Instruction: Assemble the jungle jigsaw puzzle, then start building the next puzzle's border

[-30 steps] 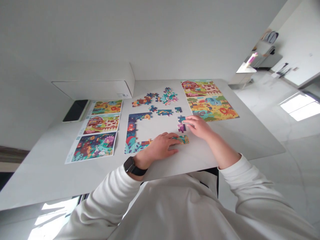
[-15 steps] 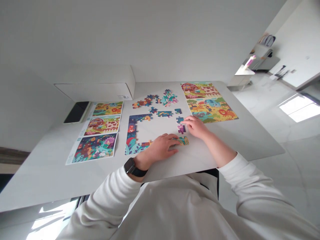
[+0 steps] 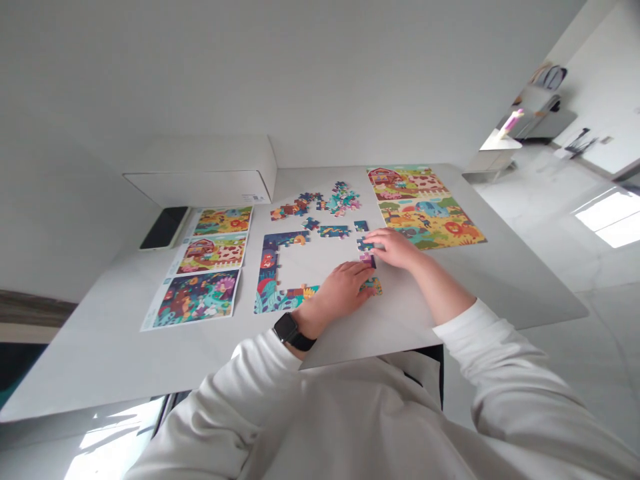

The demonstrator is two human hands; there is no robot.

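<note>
Left hand (image 3: 340,291) slid to purple piece (image 3: 368,261), open; right hand (image 3: 395,248) on teal piece (image 3: 365,245), grip unclear.

Left hand (image 3: 340,290) palm-down, right hand (image 3: 395,248) just beyond, fingers (image 3: 374,239) extended.

The camera on my head looks forward and down, close above my left hand (image 3: 340,291) and my right hand (image 3: 395,248). My sleeve (image 3: 215,413) fills the lower left, the table (image 3: 480,293) spans mid-frame, and the floor (image 3: 600,307) shows at right.
</note>
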